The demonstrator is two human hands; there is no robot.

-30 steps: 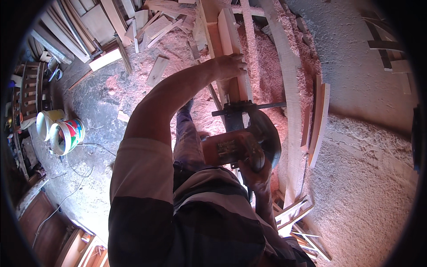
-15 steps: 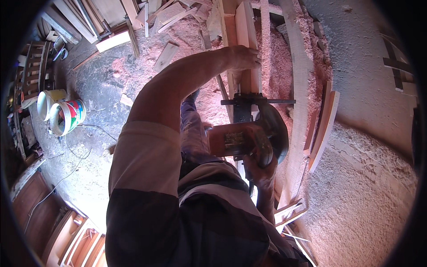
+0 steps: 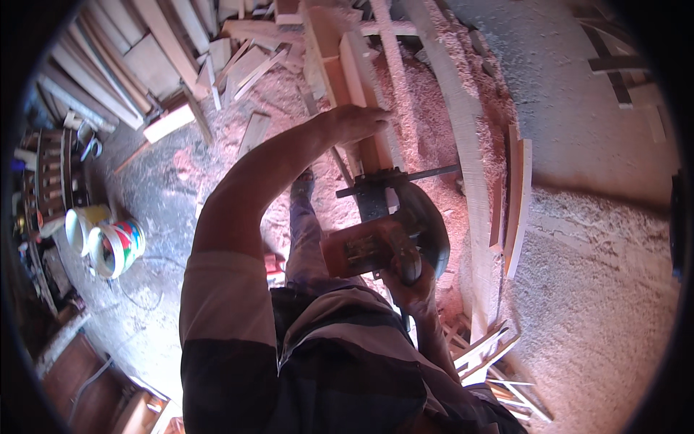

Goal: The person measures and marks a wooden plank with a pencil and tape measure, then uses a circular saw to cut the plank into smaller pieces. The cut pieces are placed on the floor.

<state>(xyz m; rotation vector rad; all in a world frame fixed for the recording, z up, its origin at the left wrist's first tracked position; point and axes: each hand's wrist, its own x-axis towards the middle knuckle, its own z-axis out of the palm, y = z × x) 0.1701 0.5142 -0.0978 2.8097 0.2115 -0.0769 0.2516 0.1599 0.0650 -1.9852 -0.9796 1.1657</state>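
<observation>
The right hand (image 3: pixel 412 288), low and just right of centre in the frame, is closed around the rear handle of a red-and-black handheld power tool (image 3: pixel 354 252) with a rounded dark housing on its right side. The tool sits near the middle of the frame; a thin dark metal bar (image 3: pixel 434 172) runs crosswise at its front end, reaching toward the right.

Above it, in the upper middle, the left hand (image 3: pixel 356 124) lies across a long, pale, straight-edged wooden board (image 3: pixel 354 65), its fingers pointing right; the fingertips are dim and partly blurred, so I cannot tell whether they clench the board or merely rest on it. Just left of that board runs a tan wooden beam (image 3: pixel 335 78).

Right of centre, a wide, pale, rough-edged plank (image 3: pixel 473 173) stretches from the top of the frame toward the bottom, with pinkish wood shavings (image 3: pixel 430 108) heaped between it and the board. Wooden offcuts (image 3: pixel 253 69) lie in the upper left, and a white plastic bucket with a colourful label (image 3: pixel 107 253) stands at the left.
</observation>
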